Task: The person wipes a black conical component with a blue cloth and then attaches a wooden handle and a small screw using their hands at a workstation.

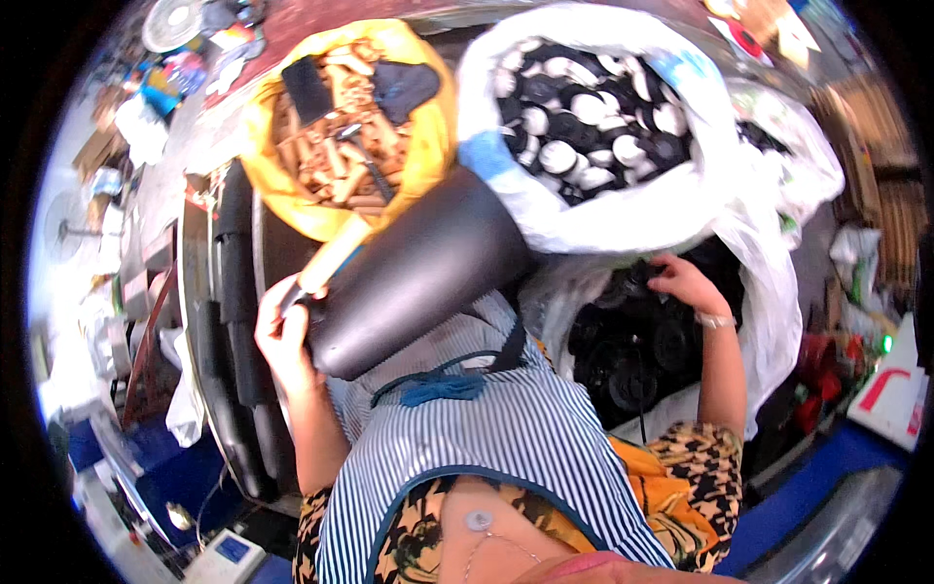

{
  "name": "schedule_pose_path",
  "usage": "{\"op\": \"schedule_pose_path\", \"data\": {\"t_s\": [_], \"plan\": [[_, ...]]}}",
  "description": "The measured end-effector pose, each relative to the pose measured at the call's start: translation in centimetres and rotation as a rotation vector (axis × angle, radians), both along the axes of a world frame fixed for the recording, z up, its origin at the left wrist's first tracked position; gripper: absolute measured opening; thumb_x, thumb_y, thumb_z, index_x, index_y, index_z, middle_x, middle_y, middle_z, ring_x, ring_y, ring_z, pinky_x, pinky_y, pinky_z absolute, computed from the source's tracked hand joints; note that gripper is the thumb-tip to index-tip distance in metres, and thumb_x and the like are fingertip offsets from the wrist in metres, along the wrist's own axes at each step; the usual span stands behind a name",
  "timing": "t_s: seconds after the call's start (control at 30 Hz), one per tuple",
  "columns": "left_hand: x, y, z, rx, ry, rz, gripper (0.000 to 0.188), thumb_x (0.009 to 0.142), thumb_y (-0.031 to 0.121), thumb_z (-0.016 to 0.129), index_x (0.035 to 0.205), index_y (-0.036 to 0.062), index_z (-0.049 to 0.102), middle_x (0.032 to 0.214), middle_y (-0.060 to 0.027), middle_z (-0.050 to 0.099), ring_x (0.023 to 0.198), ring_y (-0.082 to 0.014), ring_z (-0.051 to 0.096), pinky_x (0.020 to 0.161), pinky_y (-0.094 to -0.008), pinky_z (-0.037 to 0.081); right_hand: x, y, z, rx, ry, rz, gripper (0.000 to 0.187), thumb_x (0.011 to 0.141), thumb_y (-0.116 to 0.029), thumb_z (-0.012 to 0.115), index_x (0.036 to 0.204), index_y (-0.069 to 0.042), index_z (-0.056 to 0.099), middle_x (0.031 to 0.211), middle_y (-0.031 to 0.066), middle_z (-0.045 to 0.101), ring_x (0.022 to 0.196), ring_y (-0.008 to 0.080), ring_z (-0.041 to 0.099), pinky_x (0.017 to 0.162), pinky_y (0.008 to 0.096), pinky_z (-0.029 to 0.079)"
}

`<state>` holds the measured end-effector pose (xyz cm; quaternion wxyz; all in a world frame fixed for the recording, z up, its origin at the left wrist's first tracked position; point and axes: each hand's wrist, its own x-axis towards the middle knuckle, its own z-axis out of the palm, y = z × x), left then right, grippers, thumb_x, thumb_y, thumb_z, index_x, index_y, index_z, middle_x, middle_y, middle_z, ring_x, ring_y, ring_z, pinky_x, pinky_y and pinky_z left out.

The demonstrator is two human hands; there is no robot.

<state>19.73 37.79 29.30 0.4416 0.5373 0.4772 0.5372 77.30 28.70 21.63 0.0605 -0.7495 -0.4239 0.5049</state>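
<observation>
Gripping pale rod (pixel 337 253) beside satin-black cylinder (pixel 428 263)

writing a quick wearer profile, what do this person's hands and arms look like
The left hand and right hand are ungloved. A pale bracelet circles the right wrist. The sleeves are short, with a black-and-tan print.

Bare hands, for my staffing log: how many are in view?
2: the left hand, at the tan stick beside the black cylinder; the right hand, at the bag of black parts. No others show.
</observation>
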Motion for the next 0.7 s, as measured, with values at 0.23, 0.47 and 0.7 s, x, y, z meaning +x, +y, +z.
{"op": "schedule_pose_path", "data": {"t_s": [0.23, 0.47, 0.7], "plan": [[0.2, -1.4, 1.6, -0.077, -0.257, 0.006, 0.045, 0.088, 0.030, 0.070, 0.115, -0.0047, 0.059, 0.095, -0.0135, 0.066, 0.088, -0.0211, 0.063, 0.084, -0.0335, 0.050, -22.5, 7.4, 9.7, 0.910, 0.639, -0.036, 0.051, 0.089, -0.012, 0.057, 0.139, -0.001, 0.050, 0.095, 0.0040, 0.050, 0.089, 0.0145, 0.047, 0.084, 0.0272, 0.040], [-4.9, -2.4, 3.0, 0.033, -0.309, 0.100, 0.049, 0.092, 0.037, 0.063, 0.114, -0.0057, 0.055, 0.089, -0.0135, 0.062, 0.084, -0.0215, 0.060, 0.076, -0.0318, 0.050, -29.8, 8.5, 11.8, 1.422, 0.434, 0.165, 0.058, 0.101, -0.040, 0.040, 0.128, 0.008, 0.055, 0.101, 0.0165, 0.056, 0.090, 0.0271, 0.053, 0.084, 0.0369, 0.042], [-7.2, 0.0, 3.0, -0.813, -0.925, 0.097, 0.033, 0.095, 0.032, 0.061, 0.103, -0.0001, 0.057, 0.087, -0.0124, 0.063, 0.073, -0.0217, 0.062, 0.065, -0.0313, 0.054, -31.7, 9.4, 14.2, 1.753, 0.595, 0.602, 0.062, 0.092, -0.058, 0.054, 0.111, -0.001, 0.065, 0.092, 0.0122, 0.055, 0.080, 0.0271, 0.051, 0.080, 0.0487, 0.049]]}}
